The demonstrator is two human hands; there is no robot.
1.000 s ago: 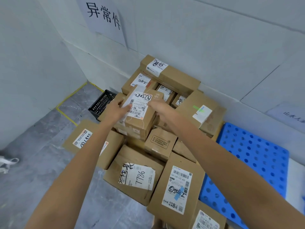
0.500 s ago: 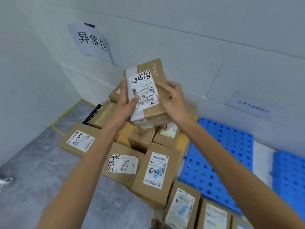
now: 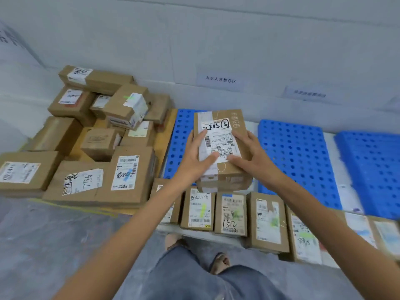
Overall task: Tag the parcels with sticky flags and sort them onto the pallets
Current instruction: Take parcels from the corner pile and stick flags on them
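Note:
I hold a brown cardboard parcel (image 3: pixel 236 126) with a white shipping label in both hands, above the left blue pallet (image 3: pixel 180 135). My left hand (image 3: pixel 194 156) grips its left side with the thumb across the label. My right hand (image 3: pixel 252 156) grips its right side, thumb on the label's lower edge. A pile of brown parcels (image 3: pixel 91 137) lies at the left. A row of parcels (image 3: pixel 231 213) with green and yellow flags on their labels stands in front of the pallets.
Two more blue pallets (image 3: pixel 298 154) (image 3: pixel 372 165) lie to the right along the white wall, under paper signs (image 3: pixel 219 80). The grey floor (image 3: pixel 54 245) spreads at the lower left. My legs and feet (image 3: pixel 207 271) are below the parcel row.
I lifted the parcel off the pile and carried it to the right, over the blue pallet. The view swung right with it; the pile now lies at the left.

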